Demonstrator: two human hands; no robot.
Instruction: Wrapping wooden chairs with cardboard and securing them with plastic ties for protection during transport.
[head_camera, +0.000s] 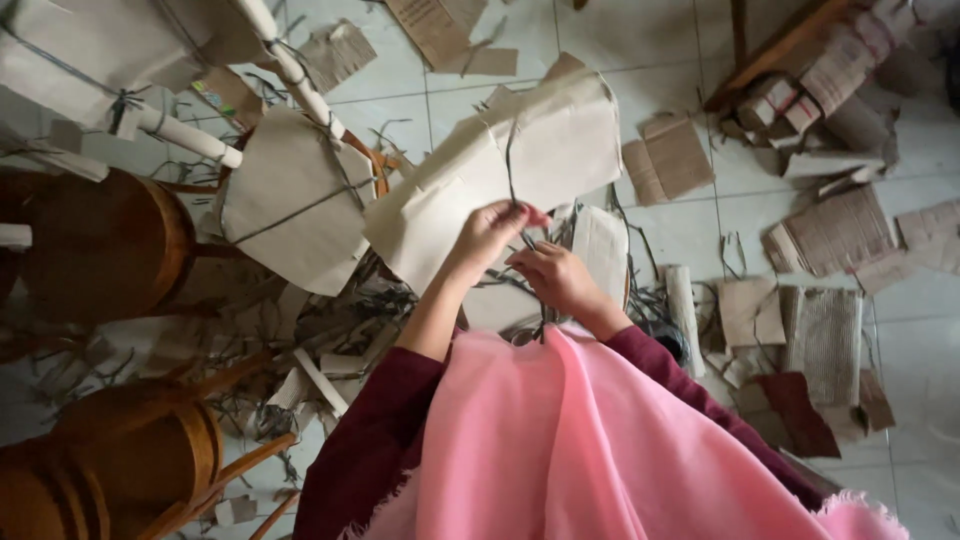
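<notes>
Bundle of beige paper sheets (520, 165), centre of frame, held tilted above the tiled floor (640, 40), a dark strap (510, 160) running down over its face.

Left hand (490, 235): fingers pinched on the strap's lower end, just under the bundle's edge.

Right hand (555, 280): fingers curled closed around dark strap ends, close beside the left.

Second tied bundle (295, 195): left of centre, bound with cord, leaning by a white rod (290, 65).

Wooden stools (110, 245): left edge and lower left.

Cardboard scraps (830, 235) and cut strap offcuts: strewn across the floor, right side and middle.

Pink cloth (590, 450): over the lap, bottom centre.

Risk, as judged: the strap looks thin and sits near one edge; a slack pinch could let it slide off and the sheets fan apart.
</notes>
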